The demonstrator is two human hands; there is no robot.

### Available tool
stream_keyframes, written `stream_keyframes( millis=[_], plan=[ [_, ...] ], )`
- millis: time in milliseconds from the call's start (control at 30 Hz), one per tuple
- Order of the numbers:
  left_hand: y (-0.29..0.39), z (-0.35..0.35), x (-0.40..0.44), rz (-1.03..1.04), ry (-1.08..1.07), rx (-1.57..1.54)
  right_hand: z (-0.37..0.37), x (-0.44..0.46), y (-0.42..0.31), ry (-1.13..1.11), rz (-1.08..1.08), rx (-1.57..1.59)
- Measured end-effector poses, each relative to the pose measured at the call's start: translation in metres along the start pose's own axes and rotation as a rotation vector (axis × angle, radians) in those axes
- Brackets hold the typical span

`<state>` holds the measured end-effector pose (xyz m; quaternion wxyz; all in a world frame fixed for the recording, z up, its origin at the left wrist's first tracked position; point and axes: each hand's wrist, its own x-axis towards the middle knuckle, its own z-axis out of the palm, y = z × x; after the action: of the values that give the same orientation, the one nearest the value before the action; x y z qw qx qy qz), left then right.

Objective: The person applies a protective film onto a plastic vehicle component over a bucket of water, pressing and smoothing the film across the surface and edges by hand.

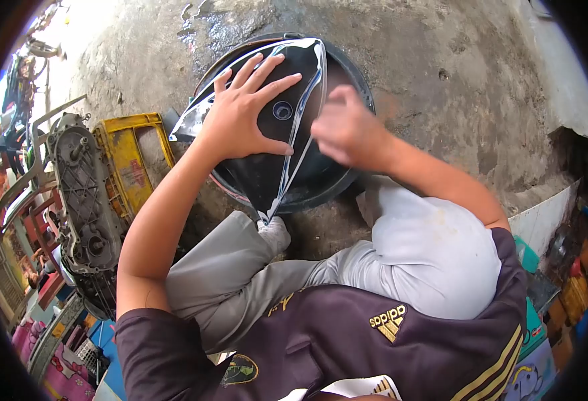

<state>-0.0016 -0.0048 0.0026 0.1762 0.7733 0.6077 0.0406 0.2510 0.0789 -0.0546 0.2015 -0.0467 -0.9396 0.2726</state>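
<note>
A glossy black panel with white and blue striped edges point(254, 144) lies across a round black tub point(362, 73); it looks like a piece of vehicle bodywork. My left hand point(244, 110) rests on the panel with its fingers spread wide. Beside its fingertips is a round hole with a raised ring point(282, 110). My right hand point(350, 130) is at the panel's right edge, over the tub. Its fingers are curled closed and blurred by motion, and whatever they may hold is hidden. The panel's lower tip reaches down near my foot point(274, 234).
A yellow crate point(133, 160) stands left of the tub, beside a metal engine casing point(87, 180). Wet, stained concrete point(441, 87) surrounds the tub. My bent knees point(434, 254) are close to its near side. Assorted items point(541, 287) crowd the lower right.
</note>
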Motion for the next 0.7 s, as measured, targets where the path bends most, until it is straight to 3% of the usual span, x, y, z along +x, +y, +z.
stream_keyframes(
  millis=[67, 167, 267, 333, 433, 533, 600, 700],
  plan=[
    [0.000, -0.001, 0.000, 0.001, -0.001, -0.003, 0.000, 0.002, 0.002, -0.015, -0.027, 0.027],
    [0.000, 0.000, 0.001, 0.005, 0.018, 0.022, -0.004, 0.006, 0.024, 0.186, 0.164, -0.022],
    [-0.001, 0.002, 0.000, 0.005, 0.006, 0.001, 0.003, 0.003, -0.001, 0.020, -0.043, -0.019],
    [-0.001, 0.000, 0.001, 0.007, -0.002, 0.002, 0.000, 0.005, -0.002, 0.002, -0.061, 0.017],
    [0.002, 0.001, 0.000, -0.009, 0.004, 0.045, -0.005, 0.008, 0.022, 0.194, 0.159, -0.029],
    [0.000, 0.001, 0.000, -0.009, -0.002, 0.002, 0.000, 0.002, 0.001, 0.034, -0.050, -0.070],
    [0.000, -0.001, 0.001, -0.006, -0.005, 0.014, 0.000, 0.002, 0.000, 0.014, -0.052, -0.004],
    [0.001, 0.002, -0.001, -0.007, 0.003, 0.013, -0.018, 0.008, 0.031, 0.128, 0.169, -0.117]
  ],
)
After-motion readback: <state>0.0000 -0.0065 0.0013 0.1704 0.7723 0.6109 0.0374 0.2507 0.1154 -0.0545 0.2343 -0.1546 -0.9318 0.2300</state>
